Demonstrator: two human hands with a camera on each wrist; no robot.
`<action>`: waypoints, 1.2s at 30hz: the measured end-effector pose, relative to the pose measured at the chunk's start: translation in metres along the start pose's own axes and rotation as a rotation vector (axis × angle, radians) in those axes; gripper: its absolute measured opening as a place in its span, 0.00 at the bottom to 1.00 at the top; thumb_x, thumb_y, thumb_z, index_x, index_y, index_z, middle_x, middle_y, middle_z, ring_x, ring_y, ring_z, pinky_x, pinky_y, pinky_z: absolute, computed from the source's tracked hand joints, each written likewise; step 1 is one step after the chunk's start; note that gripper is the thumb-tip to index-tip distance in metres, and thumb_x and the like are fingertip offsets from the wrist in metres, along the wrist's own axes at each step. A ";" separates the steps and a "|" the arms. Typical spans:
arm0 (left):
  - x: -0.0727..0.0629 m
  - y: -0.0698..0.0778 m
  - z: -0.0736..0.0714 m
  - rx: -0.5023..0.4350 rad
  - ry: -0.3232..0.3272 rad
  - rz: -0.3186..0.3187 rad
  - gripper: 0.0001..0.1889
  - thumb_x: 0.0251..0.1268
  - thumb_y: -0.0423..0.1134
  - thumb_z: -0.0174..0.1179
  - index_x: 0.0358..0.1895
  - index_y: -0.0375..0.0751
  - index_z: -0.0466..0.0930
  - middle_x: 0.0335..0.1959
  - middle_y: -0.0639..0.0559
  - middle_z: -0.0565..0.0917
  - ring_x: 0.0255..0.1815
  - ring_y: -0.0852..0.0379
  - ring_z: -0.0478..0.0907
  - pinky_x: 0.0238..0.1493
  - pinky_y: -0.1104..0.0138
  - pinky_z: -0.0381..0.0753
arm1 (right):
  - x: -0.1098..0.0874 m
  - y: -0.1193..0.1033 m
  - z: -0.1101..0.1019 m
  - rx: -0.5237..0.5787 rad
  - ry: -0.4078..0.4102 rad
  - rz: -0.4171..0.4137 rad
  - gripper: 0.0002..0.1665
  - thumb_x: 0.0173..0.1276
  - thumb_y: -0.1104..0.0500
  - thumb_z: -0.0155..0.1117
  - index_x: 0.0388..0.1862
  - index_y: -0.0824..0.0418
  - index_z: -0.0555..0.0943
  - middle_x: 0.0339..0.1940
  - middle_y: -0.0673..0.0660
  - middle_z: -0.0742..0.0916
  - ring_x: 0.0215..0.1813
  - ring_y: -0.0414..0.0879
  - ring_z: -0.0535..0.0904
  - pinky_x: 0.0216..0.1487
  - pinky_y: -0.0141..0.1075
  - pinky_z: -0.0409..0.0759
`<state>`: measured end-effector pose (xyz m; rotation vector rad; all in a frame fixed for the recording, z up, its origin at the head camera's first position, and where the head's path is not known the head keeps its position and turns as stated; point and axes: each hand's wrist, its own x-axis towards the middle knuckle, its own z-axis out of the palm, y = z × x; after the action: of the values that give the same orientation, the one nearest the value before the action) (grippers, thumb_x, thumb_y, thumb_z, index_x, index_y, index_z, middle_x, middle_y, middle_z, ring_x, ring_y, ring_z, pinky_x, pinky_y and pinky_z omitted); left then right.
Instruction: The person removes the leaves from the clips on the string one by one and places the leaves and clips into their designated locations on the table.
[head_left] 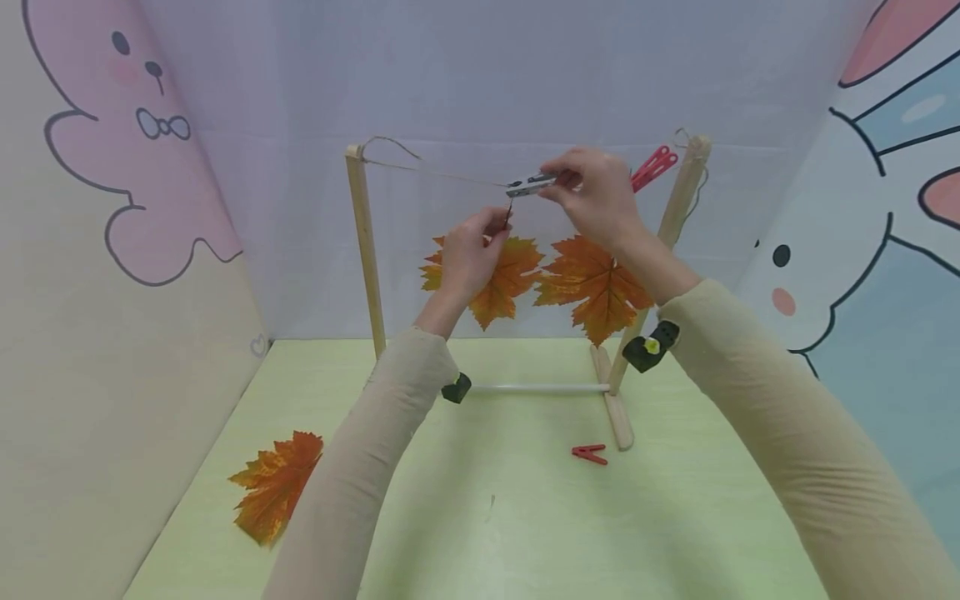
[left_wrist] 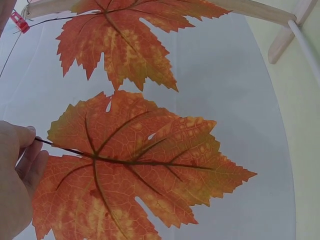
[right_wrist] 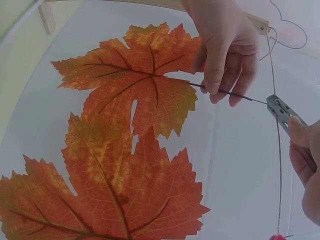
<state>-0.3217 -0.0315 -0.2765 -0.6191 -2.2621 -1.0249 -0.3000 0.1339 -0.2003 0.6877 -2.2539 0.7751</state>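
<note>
My left hand (head_left: 471,254) pinches the dark stem of an orange maple leaf (left_wrist: 145,160), which spreads out below the fingers. In the right wrist view that stem runs from the left fingertips up to the jaws of a grey clothespin (right_wrist: 282,114). My right hand (head_left: 596,193) grips the clothespin by its handle end, with its jaws at the thin string (head_left: 435,172). Beside it a second maple leaf (head_left: 596,283) hangs near a red clothespin (head_left: 655,168) on the string, partly behind the right hand and forearm in the head view.
Two wooden posts (head_left: 365,250) hold the string, and a white rod (head_left: 540,388) joins them low down. A red clothespin (head_left: 590,454) lies on the table (head_left: 525,517) by the right foot (head_left: 618,421). Another maple leaf (head_left: 277,487) lies at the left, partly behind my left sleeve.
</note>
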 end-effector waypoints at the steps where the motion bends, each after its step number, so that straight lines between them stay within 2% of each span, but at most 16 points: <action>1: 0.000 -0.001 0.000 0.002 -0.002 0.001 0.10 0.63 0.35 0.55 0.46 0.40 0.79 0.40 0.49 0.84 0.39 0.58 0.80 0.38 0.70 0.77 | 0.000 0.000 0.000 0.002 0.010 -0.001 0.12 0.58 0.64 0.64 0.41 0.70 0.82 0.36 0.61 0.84 0.35 0.49 0.80 0.42 0.37 0.78; 8: -0.005 -0.004 -0.002 0.007 -0.007 -0.012 0.09 0.63 0.36 0.55 0.45 0.39 0.79 0.39 0.50 0.84 0.38 0.58 0.79 0.38 0.70 0.77 | -0.001 -0.002 -0.002 0.026 0.068 0.000 0.11 0.59 0.64 0.63 0.39 0.69 0.82 0.34 0.60 0.84 0.34 0.47 0.80 0.41 0.34 0.77; 17: -0.012 -0.011 -0.002 -0.004 -0.003 -0.019 0.08 0.62 0.34 0.56 0.43 0.39 0.79 0.38 0.49 0.84 0.37 0.57 0.79 0.37 0.68 0.77 | -0.003 -0.004 -0.005 0.023 0.152 -0.037 0.12 0.57 0.63 0.65 0.39 0.70 0.82 0.34 0.61 0.83 0.35 0.47 0.80 0.42 0.36 0.78; 21: -0.015 -0.014 -0.003 -0.015 -0.005 -0.027 0.08 0.62 0.33 0.56 0.43 0.38 0.79 0.37 0.49 0.84 0.37 0.57 0.79 0.37 0.68 0.77 | -0.005 -0.003 -0.005 0.033 0.147 -0.090 0.14 0.56 0.65 0.66 0.41 0.71 0.81 0.37 0.61 0.83 0.39 0.47 0.78 0.43 0.36 0.78; 26: -0.021 -0.020 -0.006 -0.022 -0.012 -0.034 0.09 0.61 0.33 0.57 0.44 0.38 0.79 0.37 0.48 0.83 0.37 0.56 0.79 0.38 0.68 0.78 | -0.012 -0.003 -0.007 0.033 0.125 -0.208 0.16 0.55 0.69 0.65 0.44 0.72 0.79 0.41 0.63 0.82 0.42 0.50 0.77 0.41 0.40 0.79; 28: -0.023 -0.023 -0.007 -0.024 -0.015 -0.038 0.09 0.61 0.33 0.57 0.44 0.37 0.79 0.38 0.48 0.83 0.37 0.56 0.79 0.38 0.68 0.78 | -0.015 -0.002 -0.007 0.029 0.123 -0.231 0.16 0.55 0.70 0.65 0.45 0.72 0.78 0.42 0.64 0.82 0.43 0.51 0.77 0.41 0.41 0.79; 36: -0.030 -0.034 -0.011 -0.043 -0.019 -0.063 0.09 0.61 0.33 0.57 0.44 0.37 0.79 0.37 0.48 0.83 0.37 0.56 0.78 0.38 0.67 0.78 | -0.029 0.006 -0.008 0.013 0.107 -0.218 0.16 0.55 0.71 0.64 0.44 0.72 0.77 0.41 0.64 0.81 0.44 0.51 0.76 0.41 0.42 0.79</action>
<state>-0.3173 -0.0655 -0.3084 -0.5810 -2.2948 -1.1054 -0.2821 0.1509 -0.2183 0.8608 -2.0384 0.7030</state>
